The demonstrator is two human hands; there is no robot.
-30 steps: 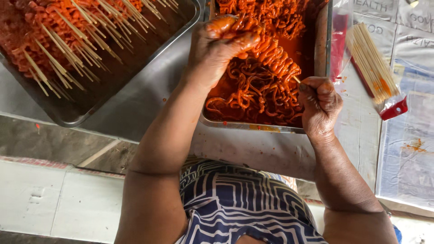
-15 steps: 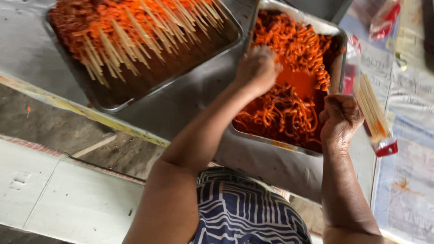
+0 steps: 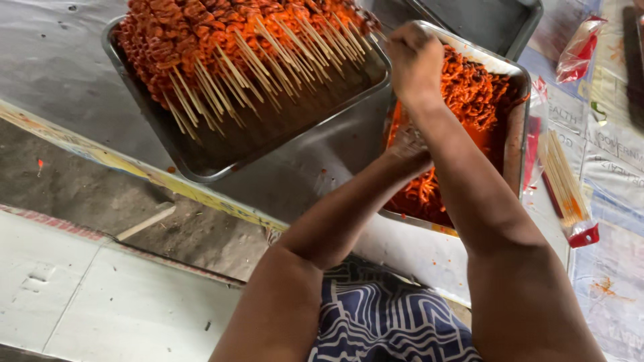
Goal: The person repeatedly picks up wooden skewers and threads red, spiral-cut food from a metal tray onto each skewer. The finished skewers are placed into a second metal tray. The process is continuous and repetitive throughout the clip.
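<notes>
Fingers of the right hand point(image 3: 414, 59) are curled tight into a fist above the far end of the metal tray point(image 3: 515, 144); whether they pinch a skewer or a piece of meat cannot be told, since the knuckles hide the fingertips. Fingers of the left hand point(image 3: 407, 146) reach down into the same tray and are partly hidden by the right forearm, so whether they are spread or closed on something cannot be told; they touch the orange marinated meat strips point(image 3: 477, 94).

Those strips fill the tray, heaped along its far side and again at its near end, with a pool of orange sauce between the two heaps.

Left of this tray, just beside it, stands a second, larger tray point(image 3: 201, 164) piled with finished meat skewers point(image 3: 228, 47), their bare wooden sticks pointing toward the near rim. Beyond the meat tray, at the top edge of view, sits a third metal tray point(image 3: 500, 20).

Right of the meat tray, close to its rim, lies a clear packet of bamboo sticks point(image 3: 562, 181) with a red end, on printed paper point(image 3: 607, 134) spread over the table. Farther right and beyond lies another red and clear packet point(image 3: 578, 48).
</notes>
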